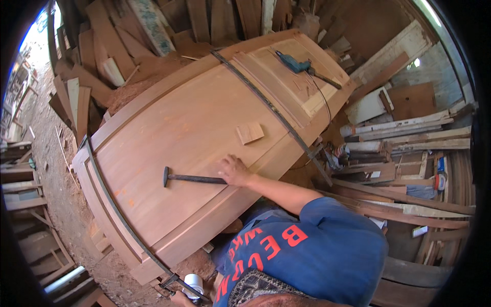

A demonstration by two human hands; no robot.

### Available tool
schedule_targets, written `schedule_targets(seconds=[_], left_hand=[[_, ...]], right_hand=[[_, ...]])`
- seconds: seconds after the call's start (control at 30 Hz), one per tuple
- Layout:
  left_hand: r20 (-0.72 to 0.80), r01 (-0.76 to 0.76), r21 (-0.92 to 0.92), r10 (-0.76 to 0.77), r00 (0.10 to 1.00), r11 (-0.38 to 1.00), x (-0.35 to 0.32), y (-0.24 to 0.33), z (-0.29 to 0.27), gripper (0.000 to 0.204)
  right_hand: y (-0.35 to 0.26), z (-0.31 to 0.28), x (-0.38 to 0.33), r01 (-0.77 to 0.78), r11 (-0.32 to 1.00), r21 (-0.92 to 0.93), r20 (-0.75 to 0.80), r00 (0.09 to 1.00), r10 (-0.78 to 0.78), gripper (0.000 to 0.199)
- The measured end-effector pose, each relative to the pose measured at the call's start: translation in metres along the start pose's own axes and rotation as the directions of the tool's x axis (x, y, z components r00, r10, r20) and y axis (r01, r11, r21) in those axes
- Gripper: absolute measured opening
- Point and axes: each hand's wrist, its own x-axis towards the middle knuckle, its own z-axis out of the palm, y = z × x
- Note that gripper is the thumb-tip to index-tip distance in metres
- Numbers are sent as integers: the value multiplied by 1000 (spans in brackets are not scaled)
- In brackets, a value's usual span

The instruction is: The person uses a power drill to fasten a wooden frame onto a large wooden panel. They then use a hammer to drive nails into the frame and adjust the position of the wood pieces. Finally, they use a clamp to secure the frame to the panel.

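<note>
A large wooden panelled door [169, 128] lies slantwise before me. My right hand [235, 171] rests on it with fingers apart, its wrist by the end of a hammer's dark handle [197, 178]. The hammer head points left. At the lower edge, my left hand [182, 299] is closed at the screw end of a bar clamp [123, 217] that spans the door's near-left end; part of this hand is cut off. Beside it is a white cylindrical container [193, 284]. A second bar clamp [261, 94] crosses the door farther along.
On the door lie a small square wood block [250, 133] and, at the far right end, a teal power drill [292, 62] with a cord. Boards [110, 38] lean behind the door. Stacked timber [409, 133] fills the right side. Sawdust covers the ground [61, 138] at left.
</note>
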Motion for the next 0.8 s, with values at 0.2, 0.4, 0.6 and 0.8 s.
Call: schedule_targets(seconds=[0.2,0.4,0.6,0.8], left_hand=[[1,-83,165,84,996,983,-79,109,30,24],[58,-92,217,81,995,972,-188,139,23,24],[301,538,602,-791,532,591,-269,113,47,32],[299,450,460,-611,734,766,-377,165,136,35]], right_hand=[[213,-99,27,-386,922,-24,-367,862,351,36],[489,-188,7,-778,546,311,-554,318,769,67],[686,-237,-13,-819,573,-39,-462,523,716,70],[774,-237,6,-684,494,-537,-292,700,652,79]])
